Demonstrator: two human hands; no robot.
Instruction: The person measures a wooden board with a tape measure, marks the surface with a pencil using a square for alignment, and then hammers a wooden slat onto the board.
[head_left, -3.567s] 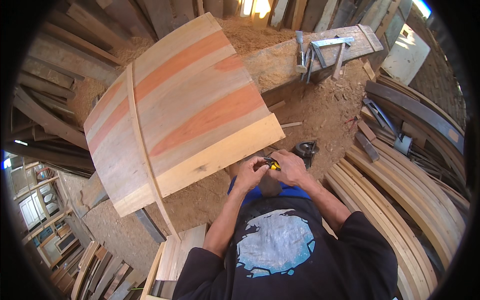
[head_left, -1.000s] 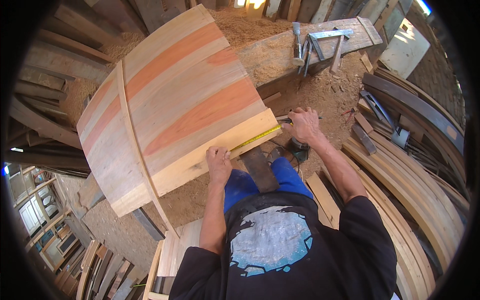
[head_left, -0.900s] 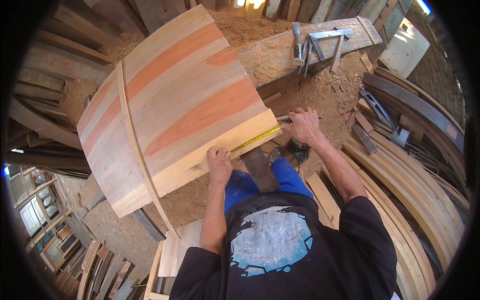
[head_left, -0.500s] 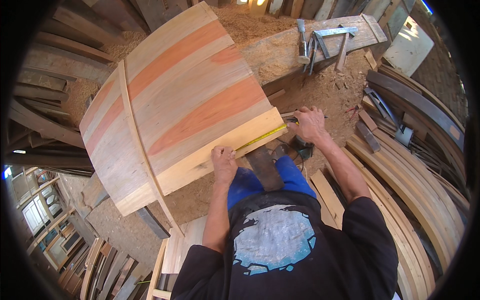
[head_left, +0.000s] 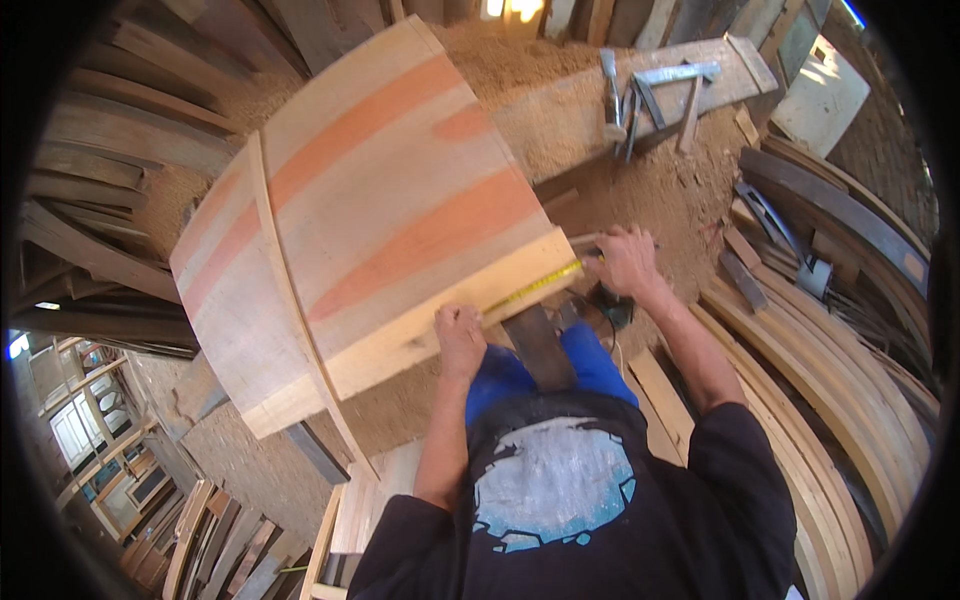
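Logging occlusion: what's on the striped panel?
A thin wooden strip across it; yellow tape and the left hand at its near edge. What's directly beneath them is hidden.

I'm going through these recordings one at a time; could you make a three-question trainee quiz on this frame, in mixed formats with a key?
1. Open: what runs between the left hand and the right hand?
2. True or false: the metal square lies on the streaked wooden panel.
3. Multiple choice: which hand is at the panel's pale border, short of its right corner? A) left B) right C) neither

Key:
1. A yellow measuring tape.
2. False; it lies on the long plank at upper right.
3. A.
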